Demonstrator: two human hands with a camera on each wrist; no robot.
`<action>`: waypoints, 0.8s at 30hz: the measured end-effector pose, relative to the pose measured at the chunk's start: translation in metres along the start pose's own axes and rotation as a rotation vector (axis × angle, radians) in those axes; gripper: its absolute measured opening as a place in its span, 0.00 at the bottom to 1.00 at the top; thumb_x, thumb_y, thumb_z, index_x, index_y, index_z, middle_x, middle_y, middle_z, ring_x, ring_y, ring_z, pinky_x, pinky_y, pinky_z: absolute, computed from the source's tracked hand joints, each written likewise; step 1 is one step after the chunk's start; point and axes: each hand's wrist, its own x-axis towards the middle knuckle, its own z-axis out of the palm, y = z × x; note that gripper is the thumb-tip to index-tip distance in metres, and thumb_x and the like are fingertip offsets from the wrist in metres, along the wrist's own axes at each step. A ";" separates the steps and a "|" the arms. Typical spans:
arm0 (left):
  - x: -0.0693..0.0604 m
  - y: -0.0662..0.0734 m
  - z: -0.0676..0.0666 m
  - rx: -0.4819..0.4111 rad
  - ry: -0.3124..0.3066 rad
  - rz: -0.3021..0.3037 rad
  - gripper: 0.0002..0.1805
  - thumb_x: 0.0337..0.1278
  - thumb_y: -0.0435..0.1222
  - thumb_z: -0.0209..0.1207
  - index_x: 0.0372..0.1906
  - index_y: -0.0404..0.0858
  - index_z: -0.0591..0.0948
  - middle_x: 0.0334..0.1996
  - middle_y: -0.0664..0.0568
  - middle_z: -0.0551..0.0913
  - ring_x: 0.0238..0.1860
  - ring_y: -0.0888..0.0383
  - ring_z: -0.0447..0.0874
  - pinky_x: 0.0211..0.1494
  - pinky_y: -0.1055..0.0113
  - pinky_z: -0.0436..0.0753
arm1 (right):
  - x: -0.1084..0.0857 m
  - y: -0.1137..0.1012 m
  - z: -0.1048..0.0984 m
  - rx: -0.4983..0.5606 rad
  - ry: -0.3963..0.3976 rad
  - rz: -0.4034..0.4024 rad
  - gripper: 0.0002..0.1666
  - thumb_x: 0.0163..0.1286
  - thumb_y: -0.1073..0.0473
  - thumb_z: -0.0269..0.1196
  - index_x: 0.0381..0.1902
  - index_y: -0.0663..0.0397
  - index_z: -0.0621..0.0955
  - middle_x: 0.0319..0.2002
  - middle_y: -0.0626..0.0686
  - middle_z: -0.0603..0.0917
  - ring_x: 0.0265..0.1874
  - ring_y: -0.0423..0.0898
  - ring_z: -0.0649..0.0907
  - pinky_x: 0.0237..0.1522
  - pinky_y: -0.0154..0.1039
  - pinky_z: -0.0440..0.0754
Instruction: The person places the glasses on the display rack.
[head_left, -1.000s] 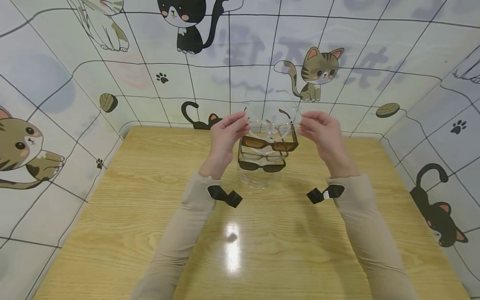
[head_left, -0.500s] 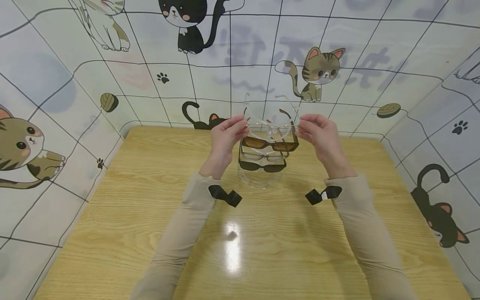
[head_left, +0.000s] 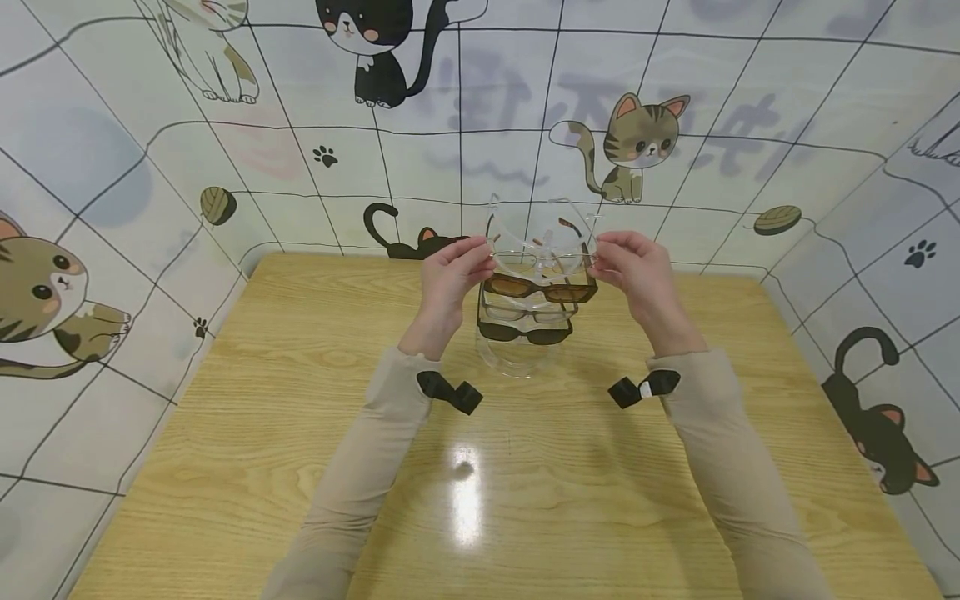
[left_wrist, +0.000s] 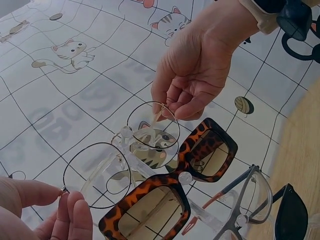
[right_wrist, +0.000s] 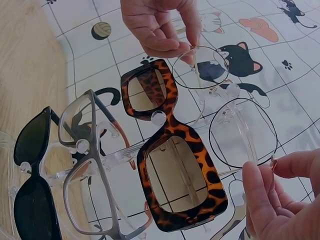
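Thin round wire-rimmed glasses (left_wrist: pixel 97 143) are pinched at both outer ends, left hand (head_left: pixel 448 279) on one side and right hand (head_left: pixel 643 271) on the other. They sit at the top of a clear stand (head_left: pixel 517 367), above tortoiseshell sunglasses (right_wrist: pixel 216 187). Below those on the stand come grey-framed glasses (right_wrist: pixel 102 192) and black sunglasses (right_wrist: pixel 36 200). In the left wrist view the left hand (left_wrist: pixel 197 65) is at the top and the right hand (left_wrist: pixel 45 212) at lower left. Whether the round glasses rest on the stand I cannot tell.
The stand is near the back edge of a light wooden table (head_left: pixel 525 500). Behind and beside the table are walls (head_left: pixel 285 183) covered with cat drawings and grid lines. Black straps with small blocks (head_left: pixel 452 393) are on both wrists.
Both hands have moved slightly down and closer together with the round glasses, the right hand shifting leftward more. The other glasses on the stand have stayed in place.
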 end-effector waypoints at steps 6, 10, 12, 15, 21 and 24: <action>0.001 -0.001 0.000 -0.006 0.014 -0.005 0.08 0.55 0.25 0.60 0.40 0.27 0.81 0.22 0.51 0.83 0.22 0.62 0.82 0.31 0.74 0.82 | 0.004 0.000 0.002 -0.052 0.015 0.015 0.03 0.65 0.67 0.59 0.37 0.60 0.78 0.24 0.49 0.78 0.22 0.40 0.78 0.30 0.31 0.83; 0.001 -0.001 0.000 -0.004 0.015 0.002 0.10 0.55 0.24 0.60 0.43 0.25 0.80 0.21 0.51 0.83 0.22 0.62 0.82 0.30 0.74 0.81 | 0.008 0.001 0.005 -0.079 0.041 0.031 0.07 0.65 0.69 0.56 0.41 0.59 0.75 0.21 0.48 0.76 0.20 0.40 0.77 0.27 0.31 0.82; 0.001 -0.002 0.000 -0.004 0.016 0.005 0.14 0.55 0.24 0.60 0.46 0.22 0.78 0.21 0.51 0.82 0.22 0.63 0.82 0.30 0.74 0.81 | 0.009 0.001 0.006 -0.084 0.054 0.034 0.09 0.64 0.71 0.54 0.42 0.59 0.74 0.21 0.49 0.76 0.19 0.40 0.76 0.26 0.31 0.82; 0.001 -0.002 0.000 0.001 0.014 0.009 0.17 0.56 0.24 0.59 0.50 0.20 0.76 0.21 0.52 0.82 0.21 0.64 0.81 0.30 0.75 0.81 | 0.009 0.001 0.007 -0.093 0.063 0.031 0.10 0.63 0.71 0.52 0.42 0.58 0.73 0.21 0.49 0.77 0.19 0.39 0.76 0.27 0.31 0.82; 0.000 -0.001 0.001 -0.006 0.015 0.004 0.17 0.56 0.24 0.59 0.50 0.20 0.76 0.21 0.52 0.82 0.21 0.64 0.81 0.30 0.75 0.81 | 0.007 0.000 0.008 -0.070 0.055 0.028 0.07 0.65 0.70 0.53 0.40 0.58 0.74 0.22 0.49 0.77 0.20 0.40 0.77 0.27 0.31 0.82; 0.000 -0.001 0.000 -0.002 0.015 0.003 0.16 0.56 0.25 0.59 0.50 0.20 0.76 0.21 0.52 0.82 0.22 0.64 0.81 0.30 0.75 0.81 | 0.005 0.001 0.007 -0.045 0.037 0.031 0.05 0.66 0.69 0.55 0.40 0.58 0.74 0.23 0.50 0.78 0.21 0.40 0.77 0.28 0.30 0.82</action>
